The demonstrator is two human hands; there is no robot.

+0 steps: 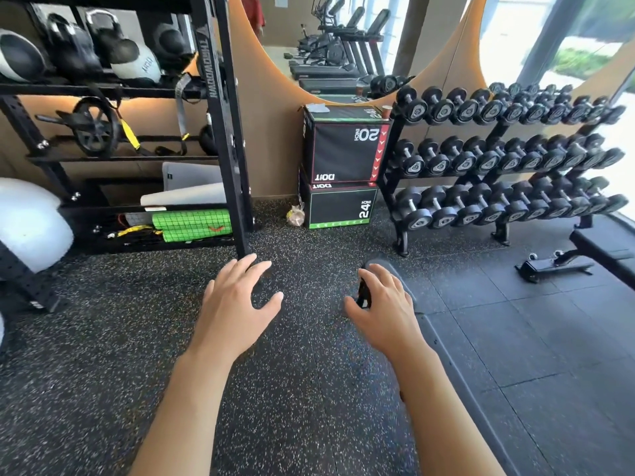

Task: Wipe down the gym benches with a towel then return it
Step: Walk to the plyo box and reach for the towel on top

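1. Left hand [237, 300]: stretched forward above the speckled floor [103, 355], palm down, fingers spread and relaxed, holding nothing.
2. Right hand [381, 304]: also forward and palm down, fingers loosely bent; a small dark object [363, 294] shows at its thumb side, but whether the hand grasps it cannot be told.
3. Bench surface [443, 341]: a long dark pad running from under the right hand toward 5 o'clock, its rounded end at the fingertips.
4. Second bench [601, 250]: at 3 o'clock, only its end and wheeled foot in view.
5. Dumbbell rack [498, 159]: at 1 to 2 o'clock, three tiers of black dumbbells.
6. Stacked plyo boxes [343, 166]: at 12 o'clock against the wall, marked 20 and 24 inch; a small grey cloth [315, 108], perhaps the towel, lies on the top box.
7. Storage rack [220, 125]: at 10 to 11 o'clock, holding kettlebells [113, 39], an ab wheel [92, 127] and a green roller [192, 225].
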